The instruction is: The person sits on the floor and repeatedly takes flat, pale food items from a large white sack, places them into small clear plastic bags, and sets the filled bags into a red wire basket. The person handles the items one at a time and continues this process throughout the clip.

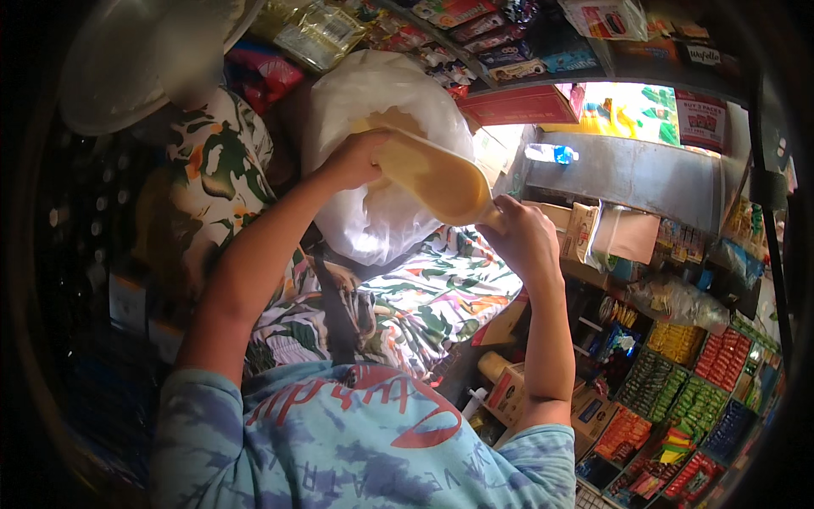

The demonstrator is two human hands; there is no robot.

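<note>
A cream-coloured plastic scoop is tilted over a white plastic bag in front of me. My right hand is closed around the scoop's handle. At the scoop's other end, my left hand grips the rim between thumb and fingers. A tan patch shows in the scoop's hollow; whether it is contents or shadow I cannot tell. The bag's mouth gapes, and something tan shows inside, partly hidden by the scoop. Floral-patterned cloth covers my legs on both sides of the bag.
Shelves of packaged snacks line the top. A plastic bottle lies on a grey ledge at right. Divided compartments with colourful sachets fill the lower right, near cardboard boxes. A blurred pale container hangs at upper left.
</note>
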